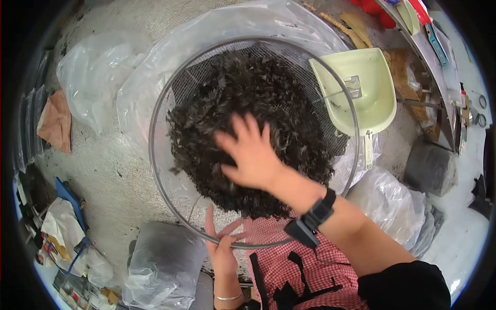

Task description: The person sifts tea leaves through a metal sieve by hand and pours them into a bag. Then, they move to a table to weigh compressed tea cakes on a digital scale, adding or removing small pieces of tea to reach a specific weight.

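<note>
A large round mesh sieve [357, 132] with a grey rim holds a heap of black feathery flakes [289, 103]. Over the middle of the heap, my right hand [253, 157] lies with spread fingers, palm down, its fingertips right at the flakes. The hand is slightly blurred, and a black device [316, 211] is strapped to that wrist. At the near side of the sieve, my left hand [223, 248] is closed round the rim, some fingers showing through the mesh. Clear plastic sheeting [139, 103] spreads beneath the sieve.
A pale green dustpan [374, 88] touches the sieve's right side. Crumpled plastic bags lie at the left [93, 77] and right [387, 206]. A plastic-covered grey stool [160, 263] stands at the near left. A cluttered table edge [418, 57] runs along the right.
</note>
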`<state>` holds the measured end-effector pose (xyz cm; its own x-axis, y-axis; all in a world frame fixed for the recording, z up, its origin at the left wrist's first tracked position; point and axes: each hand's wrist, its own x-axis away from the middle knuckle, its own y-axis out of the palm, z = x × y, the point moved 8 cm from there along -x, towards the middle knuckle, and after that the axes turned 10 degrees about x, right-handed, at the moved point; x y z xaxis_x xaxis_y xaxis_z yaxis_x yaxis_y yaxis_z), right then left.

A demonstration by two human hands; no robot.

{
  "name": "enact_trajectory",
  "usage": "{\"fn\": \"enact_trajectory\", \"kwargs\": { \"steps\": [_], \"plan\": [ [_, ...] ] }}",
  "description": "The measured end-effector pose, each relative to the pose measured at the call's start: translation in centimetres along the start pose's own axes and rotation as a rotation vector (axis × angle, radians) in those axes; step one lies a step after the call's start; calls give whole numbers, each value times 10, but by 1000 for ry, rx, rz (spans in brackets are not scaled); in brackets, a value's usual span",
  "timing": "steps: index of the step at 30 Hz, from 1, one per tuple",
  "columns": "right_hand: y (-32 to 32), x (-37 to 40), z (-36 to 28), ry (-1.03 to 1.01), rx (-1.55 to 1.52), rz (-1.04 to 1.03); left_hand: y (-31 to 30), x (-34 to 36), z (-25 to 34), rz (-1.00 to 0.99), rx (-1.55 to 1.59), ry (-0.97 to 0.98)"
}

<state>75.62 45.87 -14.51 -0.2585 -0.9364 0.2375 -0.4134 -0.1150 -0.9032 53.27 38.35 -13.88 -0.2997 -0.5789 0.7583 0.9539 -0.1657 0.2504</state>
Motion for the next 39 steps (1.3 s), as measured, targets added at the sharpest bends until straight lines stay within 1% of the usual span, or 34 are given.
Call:
{"fn": "enact_trajectory", "kwargs": {
  "steps": [2, 3, 4, 6, 8, 9, 10, 12, 13, 14, 16, 17, 18, 19, 20, 21, 22, 23, 24, 26, 27, 28, 30, 32, 33, 34, 35, 36, 37, 38, 39],
  "plan": [
    [11, 46, -17, -175, -8, -135, 6, -17, 11, 15, 48, -59],
    [16, 65, -10, -186, 70, -192, 7, -20, 21, 52, 52, -96],
    [16, 73, 6, -155, 133, -309, 4, -22, 22, 46, 57, -92],
    [6, 59, 59, 46, 232, -291, -2, -23, 25, 25, 41, -25],
    [-15, 17, 95, 201, 231, 11, -6, -16, 19, 15, 39, -71],
    [-9, -12, 100, 216, 129, -24, -6, -18, 14, 11, 43, -73],
    [0, -38, 90, 225, 27, -50, -6, -20, 11, 5, 50, -67],
    [14, -53, 31, 199, 30, -61, -9, -22, 10, 17, 50, -72],
    [24, -39, 3, 70, 71, -97, -9, -23, 10, 20, 56, -86],
    [30, -12, -15, -38, -62, -52, -10, -23, 14, 19, 49, -92],
    [39, 46, -13, -146, -7, -182, -12, -27, 21, 78, 15, -118],
    [41, 66, 6, -55, -12, -357, -18, -34, 14, 56, 55, -29],
    [33, 75, 26, -44, 117, -354, -18, -33, 15, 54, 64, -31],
    [20, 68, 54, 131, 29, -394, -14, -32, 17, 49, 71, -35],
    [13, 63, 83, 334, -158, -388, -13, -31, 17, 48, 76, -39],
    [-14, 43, 95, 49, -65, 184, -15, -30, 15, 54, 79, -41],
    [-16, 20, 111, 298, -71, 27, -18, -32, 13, 57, 83, -42],
    [-27, -7, 109, 198, -68, 139, -19, -35, 11, 63, 89, -40],
    [-26, -33, 104, 104, -165, 207, -20, -36, 9, 70, 91, -40],
    [-9, -53, 82, 20, -256, 268, -23, -35, 6, 88, 75, -33],
    [-6, -39, 60, 91, -154, 113, -25, -35, 4, 91, 70, -33],
    [4, -21, 48, 117, -27, 43, -26, -36, 1, 96, 62, -25],
    [5, 19, 42, 162, 206, -29, -26, -37, -4, 99, 59, -16],
    [-7, 45, 52, 207, 309, 9, -27, -39, -2, 110, 64, 56],
    [-12, 47, 58, 295, 398, -163, -28, -40, -2, 117, 68, 80],
    [-31, 42, 55, 302, 294, 3, -29, -40, -4, 89, 52, 29],
    [-48, 31, 46, 241, 242, 126, -28, -39, -6, 58, 34, -24],
    [-62, 14, 39, 178, 190, 250, -28, -39, -4, 59, 30, -27],
    [-67, -5, 32, 120, 51, 366, -26, -40, -3, 59, 39, -47],
    [-61, -26, 26, 71, -50, 434, -26, -39, -3, 60, 48, -68],
    [-38, -47, 19, 114, -60, 302, -28, -39, -5, 63, 45, -70]
  ]
}}
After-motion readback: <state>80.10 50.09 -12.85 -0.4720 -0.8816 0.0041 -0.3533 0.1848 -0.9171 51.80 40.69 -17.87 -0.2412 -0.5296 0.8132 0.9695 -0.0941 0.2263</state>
